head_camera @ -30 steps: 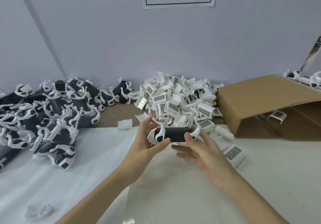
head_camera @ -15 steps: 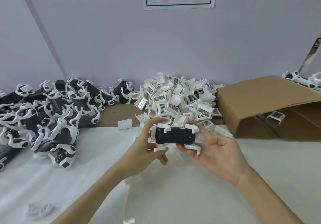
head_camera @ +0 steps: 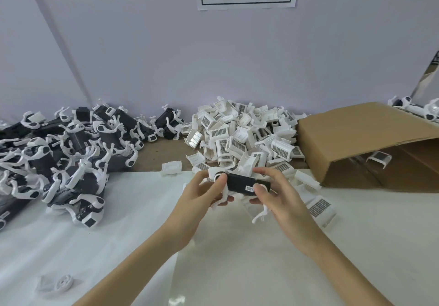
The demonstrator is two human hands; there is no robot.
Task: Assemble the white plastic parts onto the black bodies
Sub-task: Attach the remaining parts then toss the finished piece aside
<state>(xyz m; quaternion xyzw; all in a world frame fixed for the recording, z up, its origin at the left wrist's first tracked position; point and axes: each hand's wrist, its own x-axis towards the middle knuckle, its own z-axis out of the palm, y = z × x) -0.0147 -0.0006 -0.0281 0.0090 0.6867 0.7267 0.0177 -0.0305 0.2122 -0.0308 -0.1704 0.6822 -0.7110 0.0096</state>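
We have turned the black body (head_camera: 247,183) over between left hand (head_camera: 204,193) and right hand (head_camera: 276,194); its white arms now hang downward.

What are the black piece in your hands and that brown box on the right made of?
Black body: seemingly hard moulded plastic, matte, with crisp straight edges and a small label; white glossy plastic arms are clipped to it. Brown box: corrugated cardboard by its look, dull tan with a folded flap.
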